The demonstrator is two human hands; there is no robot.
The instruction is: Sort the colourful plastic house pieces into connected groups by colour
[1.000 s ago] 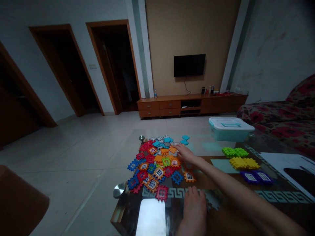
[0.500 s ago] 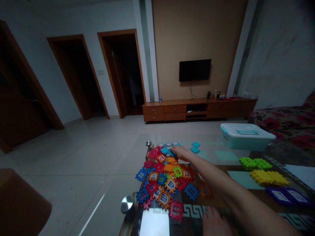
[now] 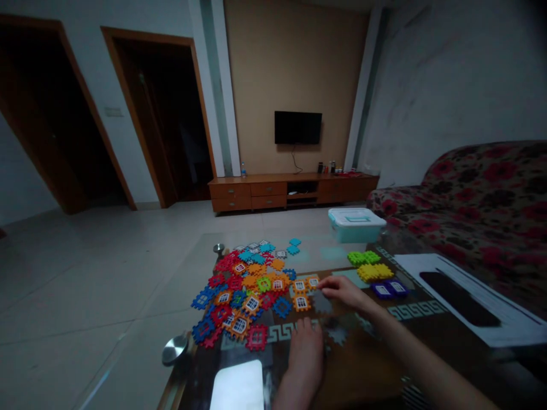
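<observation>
My right hand reaches in from the right, thumb and fingertips pinched at the edge of an orange window block. This flat, notched plastic piece has a white window insert. Right beside it are two similar blocks, one to its left and one nearer me. My left hand rests low on the glass table, fingers extended forward just short of the nearer orange block, holding nothing visible. To the left spreads a loose pile of interlocking blocks in red, blue, orange and turquoise.
Green blocks, yellow blocks and purple window blocks lie grouped at the right. A lidded turquoise box stands at the far end. Papers with a dark object lie far right; a white rectangular item is in front.
My view has swung right. My right hand has drawn back from the pile's far end to the orange window blocks. My left hand shows more fully, extended forward on the table.
</observation>
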